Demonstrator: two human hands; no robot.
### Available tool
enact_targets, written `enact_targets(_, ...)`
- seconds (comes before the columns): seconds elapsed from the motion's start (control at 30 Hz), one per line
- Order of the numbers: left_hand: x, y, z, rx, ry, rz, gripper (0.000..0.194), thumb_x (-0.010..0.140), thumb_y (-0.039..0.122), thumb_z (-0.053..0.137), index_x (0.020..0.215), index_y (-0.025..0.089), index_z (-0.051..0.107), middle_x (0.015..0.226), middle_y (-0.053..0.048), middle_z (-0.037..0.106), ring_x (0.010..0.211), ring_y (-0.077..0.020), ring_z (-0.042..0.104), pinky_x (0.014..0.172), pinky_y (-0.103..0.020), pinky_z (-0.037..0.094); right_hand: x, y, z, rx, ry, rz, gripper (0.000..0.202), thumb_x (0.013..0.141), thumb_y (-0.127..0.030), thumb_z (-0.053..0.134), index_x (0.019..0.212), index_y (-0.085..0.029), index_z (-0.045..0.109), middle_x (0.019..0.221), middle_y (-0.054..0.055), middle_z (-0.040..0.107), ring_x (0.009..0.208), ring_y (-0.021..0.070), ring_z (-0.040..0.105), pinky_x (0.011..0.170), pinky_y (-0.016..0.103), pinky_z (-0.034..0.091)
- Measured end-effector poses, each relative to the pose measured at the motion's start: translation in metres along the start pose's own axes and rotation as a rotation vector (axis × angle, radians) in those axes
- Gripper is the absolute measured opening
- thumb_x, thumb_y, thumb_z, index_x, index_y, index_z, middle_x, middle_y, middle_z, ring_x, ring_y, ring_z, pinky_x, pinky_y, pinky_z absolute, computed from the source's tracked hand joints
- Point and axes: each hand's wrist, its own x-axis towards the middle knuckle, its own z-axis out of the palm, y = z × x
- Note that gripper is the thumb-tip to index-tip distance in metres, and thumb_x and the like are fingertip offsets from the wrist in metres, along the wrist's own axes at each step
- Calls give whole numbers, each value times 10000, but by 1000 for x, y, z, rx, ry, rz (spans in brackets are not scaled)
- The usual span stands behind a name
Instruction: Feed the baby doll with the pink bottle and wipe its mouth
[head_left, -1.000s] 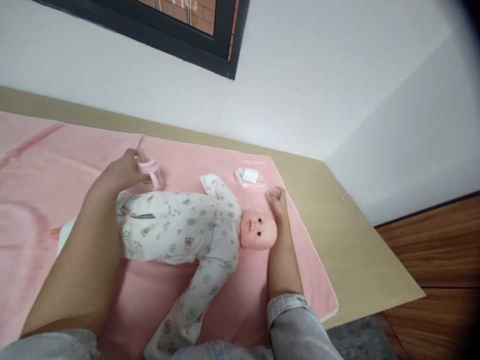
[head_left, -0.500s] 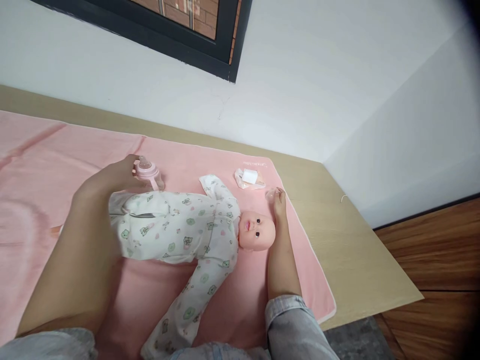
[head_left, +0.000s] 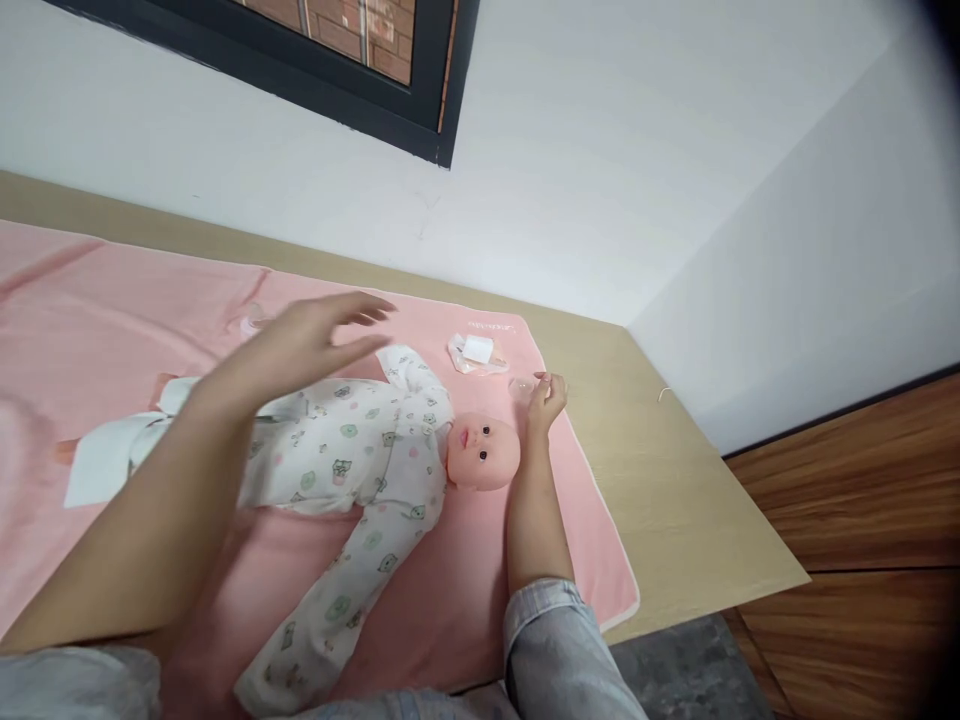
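A baby doll [head_left: 484, 452] in a white printed romper [head_left: 341, 470] lies face up on a pink blanket [head_left: 420, 610], its head to the right. Above the doll's body, my left hand [head_left: 322, 325] is held with fingers stretched out and nothing in it. Behind my left wrist shows part of a pink baby bottle [head_left: 255, 320]; the rest is hidden. Just beyond the doll's head, my right hand [head_left: 550, 400] has its fingers curled at the edge of a clear plastic cap [head_left: 519, 388].
A small clear packet with a white piece [head_left: 478, 349] lies near the blanket's far edge. The wooden tabletop [head_left: 675, 500] extends to the right, with a small white hook-shaped thing [head_left: 664, 394] near the wall. A dark-framed window [head_left: 427, 110] is above.
My left hand has let go of the baby bottle and moved right, over the doll. The bottle stays on the blanket. My right hand remains by the cap. The view has shifted slightly.
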Motion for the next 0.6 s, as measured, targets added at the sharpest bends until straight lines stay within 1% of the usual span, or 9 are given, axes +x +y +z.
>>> enact_targets(0.07, 20, 16, 23, 20, -222, 143, 586, 892, 603, 437, 1298, 204, 575, 1325, -59, 603, 1166, -256, 572, 975, -331, 437, -2, -4, 1, -4, -67, -25, 456, 934, -497, 244, 793, -230, 586, 896, 106, 621, 996, 249, 522, 963, 412, 402)
enact_targets(0.13, 40, 27, 46, 15, -463, 260, 529, 919, 550, 428, 1308, 220, 568, 1312, -62, 612, 1157, -251, 578, 946, -316, 440, -4, -6, 4, 10, -120, -53, 455, 931, -499, 251, 745, -233, 569, 841, 93, 627, 947, 238, 534, 932, 397, 416)
enact_targets(0.17, 49, 32, 57, 3, -584, 291, 521, 923, 534, 433, 1315, 216, 562, 1304, -66, 616, 1138, -245, 587, 926, -306, 445, -6, -8, 5, 20, -147, -66, 452, 930, -495, 257, 723, -234, 562, 813, 85, 630, 925, 230, 542, 916, 383, 422)
enact_targets(0.23, 65, 41, 78, -31, -770, 288, 504, 939, 511, 409, 1308, 204, 566, 1329, -72, 599, 1152, -242, 571, 942, -302, 431, -8, -12, 8, 42, -212, -93, 454, 932, -487, 271, 691, -233, 560, 770, 73, 635, 893, 217, 557, 874, 354, 432)
enact_targets(0.3, 77, 49, 99, -71, -938, 224, 511, 945, 514, 383, 1287, 191, 580, 1318, -86, 602, 1137, -243, 570, 979, -317, 411, -11, -16, 11, 58, -282, -123, 462, 936, -488, 288, 676, -229, 569, 744, 67, 633, 865, 209, 558, 834, 336, 431)
enact_targets(0.33, 82, 53, 109, -77, -1000, 188, 530, 940, 533, 379, 1271, 178, 592, 1284, -101, 619, 1087, -246, 593, 964, -325, 427, -13, -18, 14, 62, -313, -136, 468, 937, -493, 296, 668, -227, 571, 734, 63, 627, 849, 206, 554, 817, 330, 428)
enact_targets(0.4, 91, 58, 128, -72, -1085, 116, 583, 914, 579, 390, 1246, 151, 607, 1198, -133, 652, 964, -253, 630, 894, -347, 474, -16, -20, 20, 60, -371, -146, 480, 934, -510, 315, 636, -221, 558, 707, 51, 602, 810, 196, 538, 778, 318, 419)
enact_targets(0.5, 100, 59, 155, -37, -1140, 22, 674, 836, 654, 465, 1233, 128, 603, 1046, -157, 679, 845, -270, 635, 787, -379, 515, -19, -18, 31, 57, -456, -92, 484, 922, -510, 346, 591, -211, 532, 685, 34, 571, 775, 179, 521, 719, 297, 405)
enact_targets(0.6, 103, 55, 177, -30, -1151, -31, 760, 720, 719, 565, 1205, 134, 587, 876, -125, 676, 788, -271, 622, 727, -379, 532, -19, -13, 40, 86, -543, -17, 465, 913, -487, 364, 603, -200, 557, 704, 27, 588, 776, 170, 525, 687, 283, 402)
